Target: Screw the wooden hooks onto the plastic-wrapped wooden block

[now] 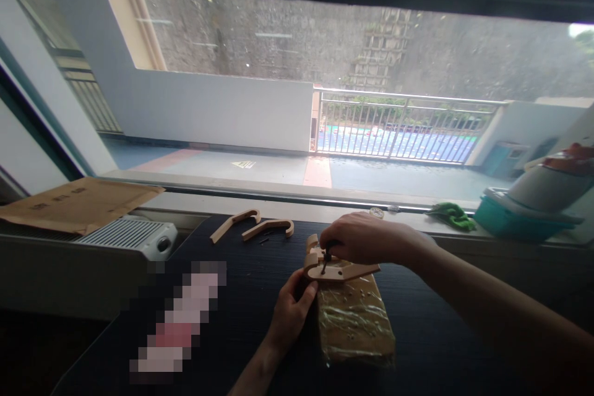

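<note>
My right hand (357, 238) is closed around a dark-handled screwdriver (327, 260), its shaft pointing down at a hook-shaped wooden piece (352, 273). That piece lies across the far end of a yellowish-brown block (357, 328) wrapped in clear film and dotted with small marks. My left hand (292, 306) grips the curved end of the wooden piece, thumb against its near side. Just behind, another curved wooden end (312, 241) shows, mostly covered by my right hand. The screwdriver tip meets the piece near one hole; whether a screw is under it I cannot tell.
Two more wooden hooks (269, 228) lie on the dark table (241, 297), with small dark screws (264, 240) beside them. A pixelated patch hides something at left. Brown paper (83, 201) rests on a radiator (134, 236). A green cloth (452, 215) and a teal bin (505, 216) are by the window.
</note>
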Motion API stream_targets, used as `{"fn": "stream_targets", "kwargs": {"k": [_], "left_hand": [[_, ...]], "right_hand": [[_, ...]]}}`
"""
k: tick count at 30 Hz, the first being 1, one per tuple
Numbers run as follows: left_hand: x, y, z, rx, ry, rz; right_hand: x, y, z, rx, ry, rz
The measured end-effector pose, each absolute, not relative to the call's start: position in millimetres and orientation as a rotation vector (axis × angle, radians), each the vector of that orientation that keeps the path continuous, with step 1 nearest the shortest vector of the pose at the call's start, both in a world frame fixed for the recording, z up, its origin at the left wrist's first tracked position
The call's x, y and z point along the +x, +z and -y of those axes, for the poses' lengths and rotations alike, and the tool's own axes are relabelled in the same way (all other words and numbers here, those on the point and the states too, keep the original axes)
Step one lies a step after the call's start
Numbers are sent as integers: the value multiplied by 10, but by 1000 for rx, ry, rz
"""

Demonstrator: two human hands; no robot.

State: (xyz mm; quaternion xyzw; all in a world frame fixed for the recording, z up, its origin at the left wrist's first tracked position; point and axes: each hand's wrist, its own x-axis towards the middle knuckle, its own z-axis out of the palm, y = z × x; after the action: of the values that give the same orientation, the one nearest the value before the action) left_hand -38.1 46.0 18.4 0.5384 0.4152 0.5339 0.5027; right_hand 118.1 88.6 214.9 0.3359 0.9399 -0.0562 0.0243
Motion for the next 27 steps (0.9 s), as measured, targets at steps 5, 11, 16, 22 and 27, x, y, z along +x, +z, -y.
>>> {"fn": "stream_targets", "kwargs": {"k": [5, 11, 16, 22, 27], "left_hand": [[-380, 180, -464, 1305, 1291, -1013], [-383, 173, -472, 1320, 1274, -1027], [-384, 189, -463, 1307, 1282, -1017], [-371, 222, -458, 1269, 1287, -1019], [-371, 239, -451, 1268, 1281, -1033]], "right_hand": [[1180, 2051, -938, 1029, -140, -2937], [1163, 2047, -962, 1103, -132, -2888], [1150, 2168, -899, 1120, -156, -2819], [1137, 2207, -852, 1046, -149, -2881], [1121, 2128, -902, 1044, -116, -2917]]}}
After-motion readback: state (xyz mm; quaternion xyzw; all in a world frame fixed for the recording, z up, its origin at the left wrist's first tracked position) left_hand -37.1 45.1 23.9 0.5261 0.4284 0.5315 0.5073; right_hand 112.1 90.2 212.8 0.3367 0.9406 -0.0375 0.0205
